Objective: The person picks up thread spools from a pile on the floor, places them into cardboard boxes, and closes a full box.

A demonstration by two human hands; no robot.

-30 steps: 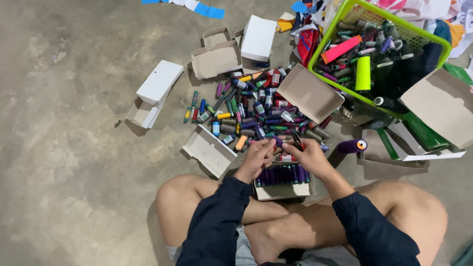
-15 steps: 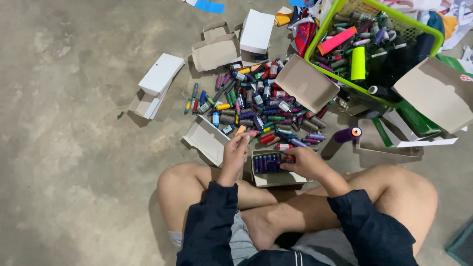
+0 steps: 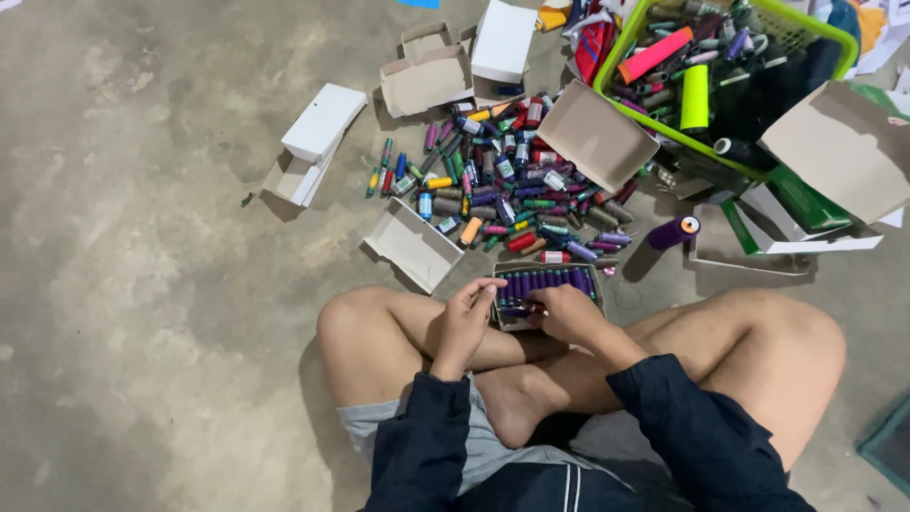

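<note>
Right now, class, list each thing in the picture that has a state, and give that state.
Small box: open, holds a row of purple spools.
Left hand: at the box's left edge.
Right hand: fingers on the spools.
Green basket: full.
White box: closed.
Purple spool: lying alone.

A small box (image 3: 545,294) filled with a row of spools rests on the floor (image 3: 142,284) against the person's crossed legs, with the left hand (image 3: 466,318) at its left edge and the right hand (image 3: 569,313) on its near right part. Beyond it lies a heap of thread spools (image 3: 512,190). Left of the heap sits an open tray (image 3: 414,245); farther left, a flat box (image 3: 318,137). A basket (image 3: 815,19) stands at the far right.
</note>
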